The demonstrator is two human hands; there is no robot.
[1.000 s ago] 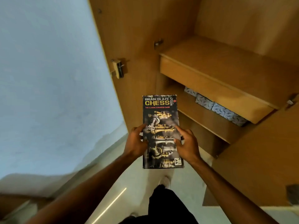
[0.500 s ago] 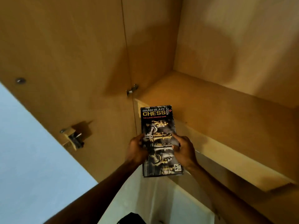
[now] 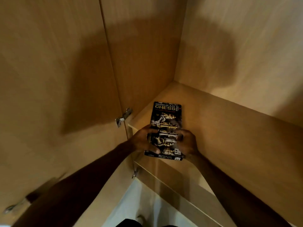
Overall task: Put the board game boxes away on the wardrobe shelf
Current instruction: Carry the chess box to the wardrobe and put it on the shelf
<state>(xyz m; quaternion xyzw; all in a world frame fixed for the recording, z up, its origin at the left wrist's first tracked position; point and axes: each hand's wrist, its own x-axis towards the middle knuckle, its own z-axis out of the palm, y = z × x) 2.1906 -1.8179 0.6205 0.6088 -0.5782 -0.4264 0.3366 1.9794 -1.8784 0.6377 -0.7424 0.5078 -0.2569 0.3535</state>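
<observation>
Head view: both hands, the left hand [image 3: 144, 141] and right hand [image 3: 186, 143], clasp the chess box [image 3: 167, 126] by its long sides, most of it over the wardrobe shelf [image 3: 229, 131] near the left corner. Placing looks underway; next, I judge, slide it inward and let go.

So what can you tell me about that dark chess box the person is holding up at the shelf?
The dark, flat rectangular cardboard chess game box is printed with "BRAIN BLAZE CHESS" in pale and yellow letters above silver and gold chess pieces, with the title repeated on its near end flap. It looks closed and undamaged. It lies face up, long side pointing into the wardrobe, over the left end of the light wooden shelf. The left hand and right hand grip its long edges near the front end.
</observation>
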